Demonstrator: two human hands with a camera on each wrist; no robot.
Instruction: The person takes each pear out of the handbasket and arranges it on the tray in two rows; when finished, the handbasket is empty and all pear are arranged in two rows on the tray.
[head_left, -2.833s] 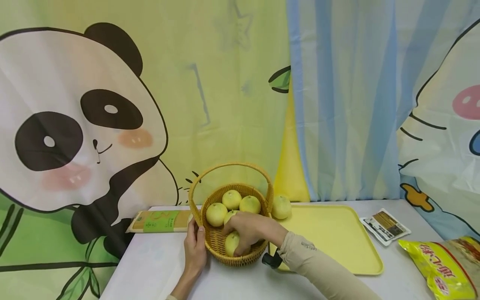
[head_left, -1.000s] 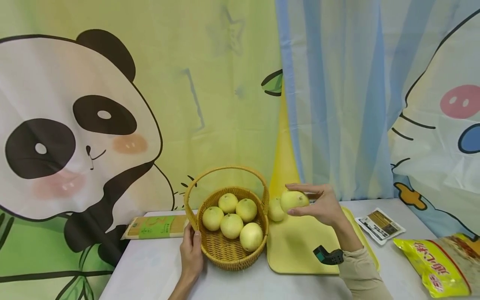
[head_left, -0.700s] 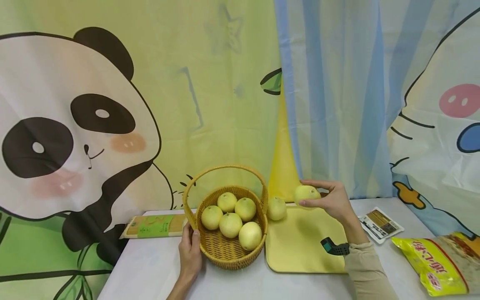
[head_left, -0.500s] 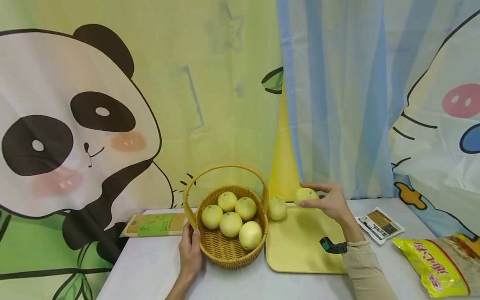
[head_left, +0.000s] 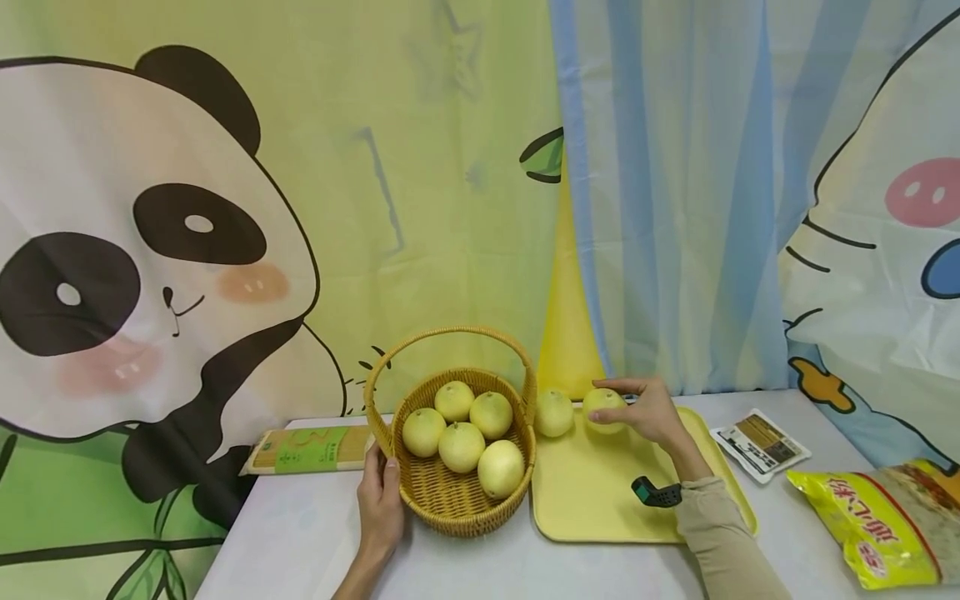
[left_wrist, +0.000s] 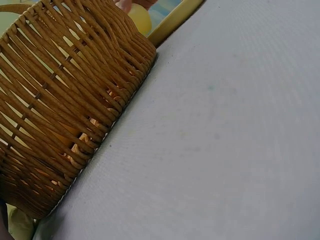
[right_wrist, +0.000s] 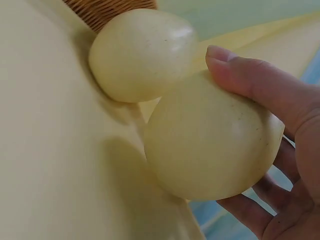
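Observation:
My right hand (head_left: pixel 651 408) grips a pale yellow-green melon (right_wrist: pixel 215 140), thumb on one side and fingers on the other. That melon is low at the tray's far side; whether it touches the yellow tray (head_left: pixel 600 500) I cannot tell. Just left of it, a second melon (head_left: pixel 553 414) rests at the tray's far left corner. A wicker basket (head_left: pixel 461 525) with an arched handle stands left of the tray, with several similar melons (head_left: pixel 501 469) inside. My left hand (head_left: pixel 381 508) holds the basket's left side; in the left wrist view the basket wall hides most of that hand.
Behind the left hand lies a green-labelled pack of dry noodles (head_left: pixel 318 450). A small flat sachet (head_left: pixel 761 446) and a yellow printed bag (head_left: pixel 873 525) lie right of the tray. A cartoon-printed curtain (head_left: pixel 450 208) hangs along the table's far edge.
The right hand has taken a melon from the basket, carried it right over the tray and lowered it towards the far side. The left hand stays at the basket.

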